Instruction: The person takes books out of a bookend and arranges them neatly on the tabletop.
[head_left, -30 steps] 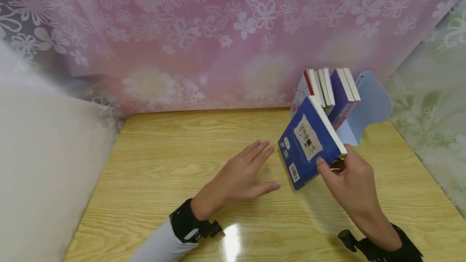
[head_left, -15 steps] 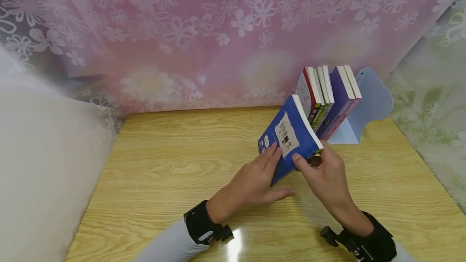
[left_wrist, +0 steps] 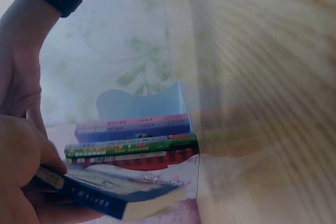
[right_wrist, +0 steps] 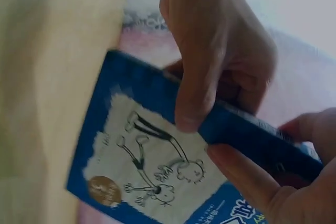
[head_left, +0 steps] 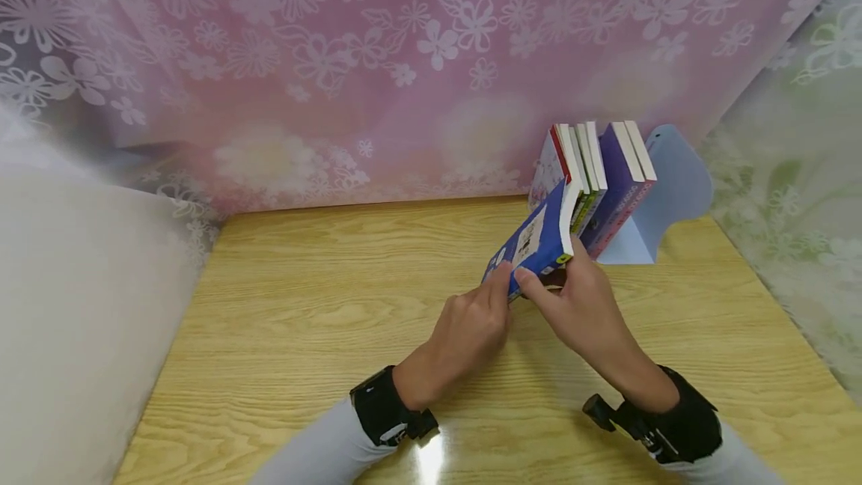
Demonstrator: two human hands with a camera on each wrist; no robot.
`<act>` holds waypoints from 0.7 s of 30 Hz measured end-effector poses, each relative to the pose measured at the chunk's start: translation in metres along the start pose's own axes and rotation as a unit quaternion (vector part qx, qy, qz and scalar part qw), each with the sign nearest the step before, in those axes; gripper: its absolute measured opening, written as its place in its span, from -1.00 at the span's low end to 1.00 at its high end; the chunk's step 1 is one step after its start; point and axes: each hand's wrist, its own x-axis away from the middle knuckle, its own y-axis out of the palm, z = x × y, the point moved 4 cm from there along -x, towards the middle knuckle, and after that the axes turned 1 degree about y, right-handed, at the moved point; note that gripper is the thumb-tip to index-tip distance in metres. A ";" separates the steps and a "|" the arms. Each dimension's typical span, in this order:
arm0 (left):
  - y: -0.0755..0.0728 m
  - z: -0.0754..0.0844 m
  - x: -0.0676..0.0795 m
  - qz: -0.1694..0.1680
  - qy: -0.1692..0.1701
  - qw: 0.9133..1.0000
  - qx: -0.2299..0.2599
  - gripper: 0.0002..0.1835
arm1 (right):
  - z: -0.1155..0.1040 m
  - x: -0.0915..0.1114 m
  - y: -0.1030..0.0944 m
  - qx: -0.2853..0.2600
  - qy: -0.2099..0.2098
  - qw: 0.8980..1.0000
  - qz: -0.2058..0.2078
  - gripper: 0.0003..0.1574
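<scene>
A blue paperback book (head_left: 532,234) is held above the table, tilted, by both hands. My right hand (head_left: 582,302) grips one end, its thumb on one cover and fingers underneath. My left hand (head_left: 471,324) pinches the near spine edge. In the right wrist view the cover shows stick-figure drawings on a pale patch, with the left thumb (right_wrist: 194,108) and right thumb (right_wrist: 241,166) pressing on it. Behind the book, several upright books (left_wrist: 131,148) stand in a row, including a purple one (head_left: 616,171). A pale blue bookend (head_left: 676,178) stands at their right.
The wood-grain table (head_left: 323,290) extends to the left and front of the books. A pink floral curtain (head_left: 364,81) hangs along its back edge. White fabric (head_left: 81,305) lies at the left side, and green-white patterned fabric (head_left: 801,230) at the right.
The blue book has moved left and then tipped flatter. My left hand, first apart with straight fingers, has reached the book and now pinches it. My right hand has moved left with it.
</scene>
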 end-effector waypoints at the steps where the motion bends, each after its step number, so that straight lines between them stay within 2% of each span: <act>1: -0.001 -0.002 -0.002 0.008 -0.005 1.000 0.001 -0.57 | -0.002 -0.003 -0.001 0.009 -0.002 1.000 -0.004 -0.11; 3: -0.002 -0.007 -0.005 0.020 -0.017 1.000 0.012 -0.61 | -0.004 -0.008 -0.003 0.021 -0.015 1.000 -0.008 -0.15; 6: -0.005 -0.016 -0.009 0.029 -0.041 0.998 0.041 -0.64 | -0.006 -0.013 -0.009 0.032 -0.063 0.998 0.000 -0.41; 9: -0.005 -0.027 -0.011 0.028 -0.075 0.992 0.093 -0.65 | -0.004 -0.015 -0.019 0.050 -0.118 0.991 0.031 -0.62; 11: -0.004 -0.033 -0.011 0.029 -0.100 0.988 0.115 -0.65 | 0.000 -0.015 -0.030 0.070 -0.132 0.987 0.062 -0.68; 16: 0.002 -0.046 -0.011 0.044 -0.157 0.973 0.164 -0.64 | 0.020 -0.017 -0.066 0.119 -0.099 0.976 0.151 -0.67; 18: 0.002 -0.052 -0.010 0.061 -0.188 0.960 0.196 -0.63 | 0.030 -0.020 -0.081 0.126 -0.082 0.972 0.183 -0.64; 21: 0.004 -0.063 -0.010 0.086 -0.238 0.937 0.240 -0.63 | 0.047 -0.025 -0.100 0.139 -0.042 0.965 0.217 -0.55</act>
